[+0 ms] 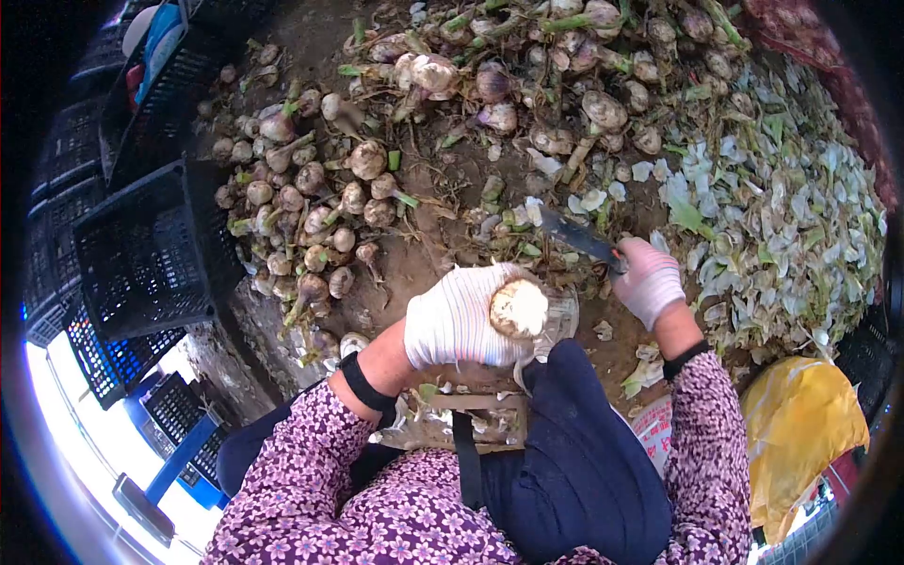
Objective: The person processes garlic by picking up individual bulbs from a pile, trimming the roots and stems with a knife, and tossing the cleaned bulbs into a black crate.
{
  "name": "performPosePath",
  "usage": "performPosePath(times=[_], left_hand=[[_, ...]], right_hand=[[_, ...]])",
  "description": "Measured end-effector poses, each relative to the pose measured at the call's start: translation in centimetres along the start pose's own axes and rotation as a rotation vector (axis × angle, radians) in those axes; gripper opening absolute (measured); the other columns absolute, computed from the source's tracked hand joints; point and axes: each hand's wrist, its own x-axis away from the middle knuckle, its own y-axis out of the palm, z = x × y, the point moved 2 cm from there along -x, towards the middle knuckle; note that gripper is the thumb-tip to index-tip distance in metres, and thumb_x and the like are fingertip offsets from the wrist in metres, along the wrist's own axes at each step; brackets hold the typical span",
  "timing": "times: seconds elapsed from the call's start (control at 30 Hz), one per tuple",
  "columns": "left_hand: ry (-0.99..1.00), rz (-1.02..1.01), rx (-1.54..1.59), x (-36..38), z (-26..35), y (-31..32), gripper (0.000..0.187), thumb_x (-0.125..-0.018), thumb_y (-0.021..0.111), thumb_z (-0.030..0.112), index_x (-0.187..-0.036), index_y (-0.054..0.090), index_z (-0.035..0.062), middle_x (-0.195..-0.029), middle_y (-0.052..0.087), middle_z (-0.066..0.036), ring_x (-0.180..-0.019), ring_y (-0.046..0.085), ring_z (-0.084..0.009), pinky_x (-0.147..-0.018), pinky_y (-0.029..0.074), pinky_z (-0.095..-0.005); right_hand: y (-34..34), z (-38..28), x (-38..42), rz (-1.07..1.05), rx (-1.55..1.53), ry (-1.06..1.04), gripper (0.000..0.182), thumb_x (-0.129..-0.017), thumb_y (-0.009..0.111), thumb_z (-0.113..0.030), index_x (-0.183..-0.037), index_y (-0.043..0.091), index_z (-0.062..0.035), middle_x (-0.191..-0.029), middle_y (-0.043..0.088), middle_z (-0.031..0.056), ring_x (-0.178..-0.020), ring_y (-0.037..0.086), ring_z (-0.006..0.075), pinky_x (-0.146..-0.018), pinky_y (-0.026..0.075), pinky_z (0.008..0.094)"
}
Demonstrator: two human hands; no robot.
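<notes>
Gripping garlic bulb point(518, 308) cut-end up in gloved left hand point(459, 320), right hand point(648, 280) clasping knife point(576, 235), blade angling far-left, lying just right of bulb.

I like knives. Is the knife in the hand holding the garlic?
No, the right hand grips the knife; the left hand holds the garlic bulb.

Bare earth floor point(414, 254) at centre, with stacked dark plastic crates point(141, 254) at nine o'clock, pale heap of trimmed skins point(800, 226) at two o'clock, yellow bag point(800, 424) at four o'clock, bright daylight at seven o'clock.
</notes>
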Motion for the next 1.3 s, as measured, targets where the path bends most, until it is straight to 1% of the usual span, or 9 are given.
performPosePath(times=[0.47, 0.53, 0.67, 0.73, 0.8, 0.9, 1.03, 1.2, 1.3], left_hand=[[0.557, -0.140, -0.936, -1.8, 0.1, 1.0, 0.024, -0.062, 0.070, 0.017, -0.084, 0.064, 0.0095, -0.087, 0.062, -0.012, -0.081, 0.063, -0.0334, -0.070, 0.051, -0.0452], [0.630, 0.244, -0.740, -0.7, -0.4, -2.0, 0.014, -0.074, 0.066, 0.008, -0.088, 0.067, 0.0103, -0.085, 0.065, -0.012, -0.076, 0.065, -0.0303, -0.072, 0.052, -0.0442], [0.196, 1.047, -1.206, 4.1, 1.1, -13.0, 0.039, -0.072, 0.074, 0.015, -0.110, 0.069, 0.0114, -0.122, 0.064, -0.015, -0.110, 0.060, -0.0339, -0.098, 0.046, -0.0429], [-0.086, 1.137, -1.332, 5.7, -0.9, -16.6, 0.045, -0.072, 0.078, 0.019, -0.115, 0.068, 0.0106, -0.129, 0.061, -0.017, -0.115, 0.058, -0.0388, -0.100, 0.045, -0.0458], [-0.121, 1.253, -1.091, 5.8, -0.4, -16.0, 0.046, -0.074, 0.079, 0.017, -0.117, 0.067, 0.0082, -0.132, 0.058, -0.020, -0.117, 0.057, -0.0403, -0.102, 0.045, -0.0476], [0.084, 0.987, -0.197, 3.1, -2.7, -12.9, 0.055, -0.075, 0.079, 0.011, -0.126, 0.061, 0.0006, -0.128, 0.060, -0.014, -0.115, 0.059, -0.0259, -0.104, 0.045, -0.0386], [0.118, 0.604, 0.615, -2.4, 0.6, -6.0, 0.076, -0.085, 0.075, 0.020, -0.148, 0.038, -0.0011, -0.138, 0.050, -0.017, -0.100, 0.069, -0.0226, -0.059, 0.056, -0.0261], [0.217, 0.214, 1.081, -6.5, -2.1, -1.2, 0.058, -0.084, 0.079, 0.022, -0.134, 0.057, 0.0032, -0.112, 0.071, -0.008, -0.096, 0.070, -0.0165, -0.070, 0.056, -0.0273], [0.063, 0.109, 0.802, -5.0, -0.3, -1.7, 0.059, -0.080, 0.084, 0.026, -0.130, 0.061, 0.0042, -0.118, 0.070, -0.005, -0.098, 0.067, -0.0121, -0.080, 0.056, -0.0285]], right_hand=[[-1.3, -6.0, 1.0, -0.320, -0.769, 0.048, 0.016, -0.077, 0.068, -0.015, -0.088, 0.063, -0.0036, -0.075, 0.064, 0.0175, -0.069, 0.064, 0.0328, -0.066, 0.053, 0.0392], [2.7, -3.9, 0.0, -0.437, -0.293, -0.005, 0.018, -0.077, 0.065, -0.013, -0.092, 0.065, -0.0032, -0.080, 0.068, 0.0175, -0.074, 0.067, 0.0368, -0.070, 0.055, 0.0399], [-2.7, -2.2, -4.5, 0.199, -0.346, 0.080, 0.021, -0.077, 0.065, -0.016, -0.095, 0.065, -0.0044, -0.098, 0.067, 0.0198, -0.089, 0.065, 0.0390, -0.082, 0.054, 0.0448], [-4.2, -1.2, -8.5, 0.621, -0.147, -0.122, 0.025, -0.078, 0.067, -0.016, -0.100, 0.065, -0.0035, -0.114, 0.064, 0.0230, -0.098, 0.063, 0.0406, -0.088, 0.052, 0.0470], [-5.7, -1.9, -12.2, 0.408, -0.048, 0.027, 0.028, -0.078, 0.069, -0.016, -0.103, 0.064, -0.0036, -0.124, 0.060, 0.0246, -0.106, 0.061, 0.0423, -0.093, 0.050, 0.0482], [-5.6, -1.9, -15.0, 0.348, 0.051, 0.015, 0.022, -0.081, 0.069, -0.020, -0.098, 0.068, -0.0053, -0.117, 0.064, 0.0210, -0.099, 0.065, 0.0404, -0.086, 0.053, 0.0483], [-5.9, -5.5, -11.2, 0.463, -0.227, -0.053, 0.021, -0.090, 0.061, -0.020, -0.107, 0.072, -0.0169, -0.112, 0.067, 0.0148, -0.085, 0.067, 0.0366, -0.077, 0.056, 0.0436], [-3.4, -9.5, -4.6, 0.569, -0.399, -0.423, 0.021, -0.086, 0.065, -0.018, -0.099, 0.066, -0.0024, -0.118, 0.066, 0.0189, -0.099, 0.066, 0.0373, -0.087, 0.054, 0.0428], [-3.3, -9.0, -2.2, 0.397, -0.596, -0.404, 0.023, -0.082, 0.068, -0.018, -0.099, 0.064, -0.0027, -0.123, 0.064, 0.0205, -0.105, 0.064, 0.0391, -0.092, 0.052, 0.0424]])
